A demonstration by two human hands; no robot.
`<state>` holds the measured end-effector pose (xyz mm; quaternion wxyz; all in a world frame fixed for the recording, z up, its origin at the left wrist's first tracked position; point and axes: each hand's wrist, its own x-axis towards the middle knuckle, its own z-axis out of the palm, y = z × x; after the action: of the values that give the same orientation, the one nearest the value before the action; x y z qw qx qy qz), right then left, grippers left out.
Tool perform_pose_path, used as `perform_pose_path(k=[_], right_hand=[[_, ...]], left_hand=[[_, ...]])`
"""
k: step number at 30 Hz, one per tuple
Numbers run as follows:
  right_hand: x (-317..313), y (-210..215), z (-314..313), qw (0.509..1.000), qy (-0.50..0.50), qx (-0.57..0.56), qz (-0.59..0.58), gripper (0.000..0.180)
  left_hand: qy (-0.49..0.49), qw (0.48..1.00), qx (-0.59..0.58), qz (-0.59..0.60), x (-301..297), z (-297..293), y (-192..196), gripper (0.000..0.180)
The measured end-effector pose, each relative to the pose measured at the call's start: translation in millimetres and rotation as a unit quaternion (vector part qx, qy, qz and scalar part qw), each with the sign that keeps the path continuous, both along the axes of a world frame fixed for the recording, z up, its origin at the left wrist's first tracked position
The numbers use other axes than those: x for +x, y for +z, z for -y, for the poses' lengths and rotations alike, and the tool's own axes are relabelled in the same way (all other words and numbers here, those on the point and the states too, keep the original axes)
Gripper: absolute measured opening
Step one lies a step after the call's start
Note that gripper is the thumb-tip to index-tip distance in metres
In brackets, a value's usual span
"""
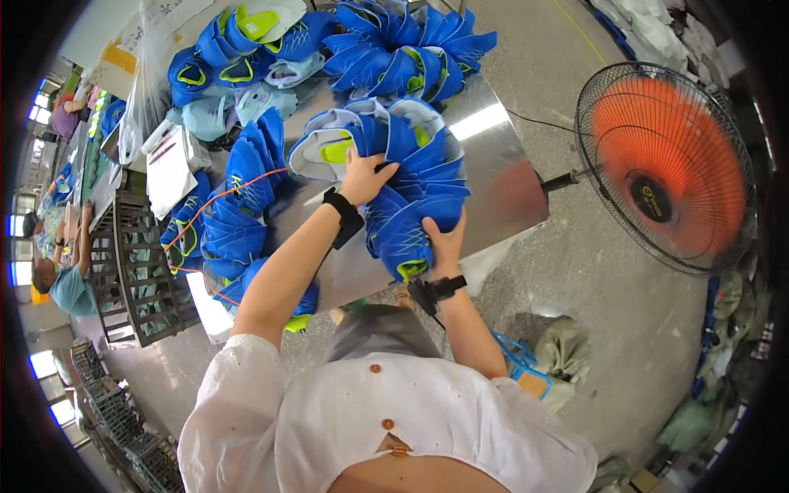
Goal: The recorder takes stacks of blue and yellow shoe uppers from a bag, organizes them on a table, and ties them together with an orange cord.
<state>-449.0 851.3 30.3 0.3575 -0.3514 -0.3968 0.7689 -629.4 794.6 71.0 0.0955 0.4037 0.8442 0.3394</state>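
A curved row of blue shoe uppers (411, 177) with yellow-green linings lies on a shiny metal table (493, 177). My left hand (364, 177) presses on the top of the row near its middle, fingers bent over the blue fabric. My right hand (446, 243) grips the near end of the same row from below, close to the table's front edge. Both wrists wear black straps.
More blue uppers are piled at the far end (403, 49) and along the left side (234, 222) of the table. An orange standing fan (670, 168) is to the right. A dark crate (144, 267) stands left. People work at far-left tables (62, 279).
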Motion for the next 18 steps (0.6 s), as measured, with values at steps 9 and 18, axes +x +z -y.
perform_pose_path(k=[9, 18], right_hand=[[6, 188, 70, 0.925, -0.047, 0.375, -0.03, 0.101], [20, 239, 377, 0.828, 0.143, 0.536, -0.088, 0.113]], left_hand=[[-0.057, 0.947, 0.315, -0.003, 14, 94, 192, 0.024], [0.147, 0.84, 0.522, 0.007, 85, 468, 198, 0.013]])
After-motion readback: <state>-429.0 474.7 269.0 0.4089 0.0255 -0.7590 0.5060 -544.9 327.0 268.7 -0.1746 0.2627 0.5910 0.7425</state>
